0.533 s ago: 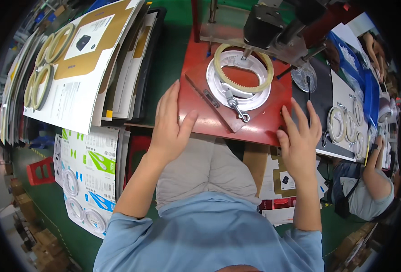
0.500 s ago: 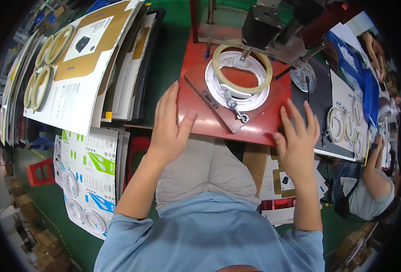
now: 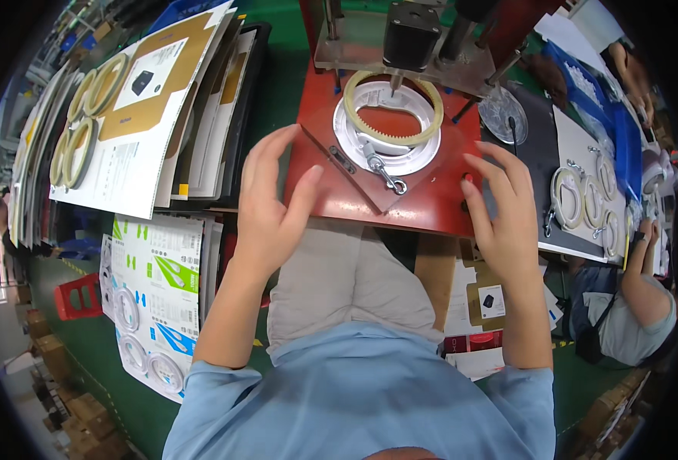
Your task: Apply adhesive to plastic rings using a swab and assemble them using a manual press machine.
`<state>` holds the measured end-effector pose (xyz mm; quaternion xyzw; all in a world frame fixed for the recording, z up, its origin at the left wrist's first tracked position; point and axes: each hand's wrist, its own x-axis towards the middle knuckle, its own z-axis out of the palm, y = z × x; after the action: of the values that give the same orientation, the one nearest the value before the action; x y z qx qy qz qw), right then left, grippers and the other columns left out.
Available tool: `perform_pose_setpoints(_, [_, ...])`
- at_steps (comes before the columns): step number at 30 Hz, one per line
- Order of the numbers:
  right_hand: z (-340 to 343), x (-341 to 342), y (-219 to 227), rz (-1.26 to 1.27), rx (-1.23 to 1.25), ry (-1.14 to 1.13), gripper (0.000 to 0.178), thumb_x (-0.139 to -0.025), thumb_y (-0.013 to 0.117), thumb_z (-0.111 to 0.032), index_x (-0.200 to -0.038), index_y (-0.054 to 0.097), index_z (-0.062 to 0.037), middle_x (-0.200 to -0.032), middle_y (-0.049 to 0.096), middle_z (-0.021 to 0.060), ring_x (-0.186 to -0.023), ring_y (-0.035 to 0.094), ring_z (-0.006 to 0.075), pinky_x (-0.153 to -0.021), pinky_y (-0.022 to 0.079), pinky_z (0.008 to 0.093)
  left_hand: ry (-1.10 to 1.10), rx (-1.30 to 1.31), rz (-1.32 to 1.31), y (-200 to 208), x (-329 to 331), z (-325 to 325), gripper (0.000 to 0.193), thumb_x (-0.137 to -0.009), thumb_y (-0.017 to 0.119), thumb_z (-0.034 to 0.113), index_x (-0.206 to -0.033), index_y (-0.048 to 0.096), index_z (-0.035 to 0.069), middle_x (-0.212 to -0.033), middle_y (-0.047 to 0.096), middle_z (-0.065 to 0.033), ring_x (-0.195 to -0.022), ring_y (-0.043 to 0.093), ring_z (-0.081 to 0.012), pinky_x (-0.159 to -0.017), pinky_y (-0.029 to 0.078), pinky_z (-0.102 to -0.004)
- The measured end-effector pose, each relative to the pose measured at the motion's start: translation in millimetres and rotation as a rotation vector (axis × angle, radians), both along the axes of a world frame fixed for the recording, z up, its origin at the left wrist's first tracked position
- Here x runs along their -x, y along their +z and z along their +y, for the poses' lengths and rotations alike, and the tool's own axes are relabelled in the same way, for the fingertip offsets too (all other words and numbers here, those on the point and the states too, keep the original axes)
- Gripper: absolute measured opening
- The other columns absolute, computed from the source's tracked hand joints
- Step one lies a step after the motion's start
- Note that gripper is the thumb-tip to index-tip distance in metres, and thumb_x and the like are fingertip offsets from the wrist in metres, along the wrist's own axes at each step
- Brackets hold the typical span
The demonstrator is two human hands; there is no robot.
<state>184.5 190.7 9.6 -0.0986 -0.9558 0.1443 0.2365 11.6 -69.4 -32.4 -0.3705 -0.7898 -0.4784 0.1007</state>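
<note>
My left hand [image 3: 271, 207] is open at the left edge of a red machine base [image 3: 431, 211], its thumb apart from its fingers. At the base's right edge my right hand [image 3: 507, 203] is open too, with its fingers and thumb around a small red button [image 3: 467, 182]; I cannot tell if it touches it. Between them a white ring-shaped part [image 3: 346, 138] lies on a clear plate [image 3: 389, 199]. A cream toothed ring [image 3: 433, 126] sits tilted over it. A metal snap hook [image 3: 385, 173] hangs from the white part toward me.
Above the rings stands a black motor [image 3: 412, 37] on a clear plate with metal posts. Cardboard sheets [image 3: 128, 172] with cream rings on them are stacked at the left. White rings with hooks [image 3: 593, 198] lie on a board at the right. A person [image 3: 622, 318] sits at far right.
The machine and rings appear a little further left in view. My right fingers have curled in more, and the red button shows between them and the thumb. My left hand stays beside the base.
</note>
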Motion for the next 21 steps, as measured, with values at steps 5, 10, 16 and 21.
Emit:
perform_pose_setpoints(5, [-2.9, 39.3, -2.7, 0.162, 0.079, 0.173, 0.029, -0.092, 0.075, -0.003, -0.121, 0.071, -0.0025, -0.129, 0.069, 0.0136, -0.124, 0.063, 0.0364, -0.105, 0.05, 0.0456, -0.156, -0.003, 0.184, 34.3, 2.6, 35.5, 0.019, -0.089, 0.078, 0.004, -0.107, 0.075, 0.002, -0.11, 0.07, -0.014, -0.1, 0.067, -0.0317, -0.089, 0.053, -0.0399])
perform_pose_setpoints(10, [1.0, 65.1, -15.8, 0.182, -0.027, 0.296, 0.028, -0.09, 0.074, -0.003, -0.117, 0.073, -0.0052, -0.129, 0.069, 0.0101, -0.128, 0.062, 0.0342, -0.108, 0.047, 0.0459, -0.175, 0.131, 0.296, 40.5, -0.2, 64.4, 0.017, -0.085, 0.082, 0.007, -0.1, 0.075, 0.003, -0.103, 0.067, -0.0111, -0.099, 0.063, -0.0307, -0.086, 0.052, -0.0394])
perform_pose_setpoints(16, [4.2, 69.6, -20.8, 0.19, -0.02, 0.3, 0.025, -0.09, 0.072, -0.001, -0.114, 0.076, -0.0076, -0.121, 0.071, 0.0081, -0.128, 0.063, 0.0327, -0.108, 0.047, 0.0454, -0.145, 0.147, 0.341, 37.8, -0.7, 73.2, 0.018, -0.082, 0.083, 0.008, -0.096, 0.072, 0.003, -0.1, 0.066, -0.0103, -0.097, 0.062, -0.0314, -0.084, 0.052, -0.0405])
perform_pose_setpoints(21, [10.1, 71.3, -23.1, 0.196, -0.002, 0.315, 0.028, -0.088, 0.071, 0.001, -0.113, 0.077, -0.0082, -0.118, 0.072, 0.0081, -0.122, 0.065, 0.0324, -0.106, 0.049, 0.045, -0.139, 0.188, 0.327, 40.8, -6.8, 74.6, 0.019, -0.08, 0.083, 0.006, -0.095, 0.071, 0.003, -0.1, 0.065, -0.0107, -0.095, 0.062, -0.0315, -0.082, 0.053, -0.0405])
